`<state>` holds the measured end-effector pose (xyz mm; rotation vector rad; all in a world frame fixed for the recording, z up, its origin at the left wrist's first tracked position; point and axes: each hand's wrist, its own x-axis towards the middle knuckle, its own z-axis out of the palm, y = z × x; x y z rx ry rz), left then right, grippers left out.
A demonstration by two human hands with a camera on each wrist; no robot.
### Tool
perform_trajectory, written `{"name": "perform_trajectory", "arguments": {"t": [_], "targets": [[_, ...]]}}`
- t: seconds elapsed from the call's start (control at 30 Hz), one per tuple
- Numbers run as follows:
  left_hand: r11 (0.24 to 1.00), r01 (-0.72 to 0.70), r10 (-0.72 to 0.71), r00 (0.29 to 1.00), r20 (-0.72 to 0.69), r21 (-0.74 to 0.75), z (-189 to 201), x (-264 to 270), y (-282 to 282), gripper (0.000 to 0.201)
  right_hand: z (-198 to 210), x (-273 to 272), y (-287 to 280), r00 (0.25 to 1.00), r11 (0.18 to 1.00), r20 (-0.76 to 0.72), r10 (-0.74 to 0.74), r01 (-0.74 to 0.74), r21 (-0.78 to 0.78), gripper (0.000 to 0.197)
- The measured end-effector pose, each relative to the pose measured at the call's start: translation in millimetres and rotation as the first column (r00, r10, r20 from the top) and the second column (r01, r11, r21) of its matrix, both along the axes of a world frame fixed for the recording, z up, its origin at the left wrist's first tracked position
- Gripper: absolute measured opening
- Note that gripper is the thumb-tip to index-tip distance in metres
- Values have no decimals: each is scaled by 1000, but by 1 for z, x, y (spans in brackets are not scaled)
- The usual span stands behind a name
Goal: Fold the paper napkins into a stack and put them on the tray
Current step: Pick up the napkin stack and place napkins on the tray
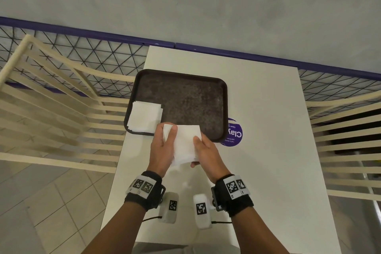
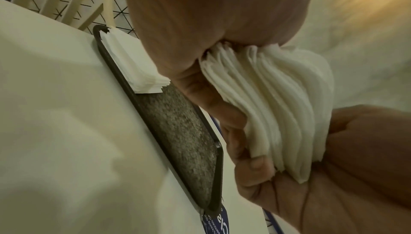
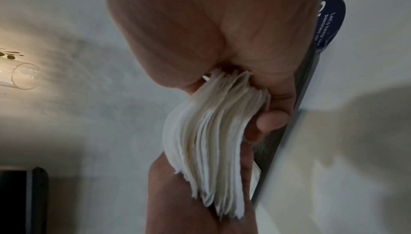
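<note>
Closest in, both wrists wear black straps with white coded markers, and just ahead the left hand and the right hand grip 1 thick bundle of white folded paper napkins between them. Left thumb lies on top, fingers curl underneath; the right hand clamps the opposite edge the same way. The wrist views show the layers fanned and drooping along their free edges, so the bundle is not squared yet.

Here is what matters: the dark brown rectangular plastic tray lies straight ahead of the fingers, its near rim just under the bundle's far edge. The bundle's long axis runs away from the person, toward the tray. Both hands sit about equally near.

A first stack of white folded napkins already rests in the tray's near-left corner, just beside the left hand. Bare tray floor lies to its right. A round purple sticker peeks from under the tray on the white table.
</note>
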<state>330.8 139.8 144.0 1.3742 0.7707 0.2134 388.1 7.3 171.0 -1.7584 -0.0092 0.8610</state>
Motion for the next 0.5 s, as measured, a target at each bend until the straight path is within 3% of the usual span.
{"name": "perform_trajectory", "arguments": {"t": [0.13,0.27,0.4,0.5], "targets": [[999,29,-32,998,48,44,-7,-2,5,42,-5,3,0,1000,999,26,5,-4,-36,37],[999,6,-4,999,-32,50,-10,3,9,38,-11,7,2,1000,999,11,-2,3,-45,37],[996,14,-6,996,-87,85,-22,10,19,16,-18,21,5,997,997,-30,-69,68,-35,32],[996,46,-38,994,-100,71,-20,21,31,34,-29,39,12,982,986,-95,-161,163,18,36]]}}
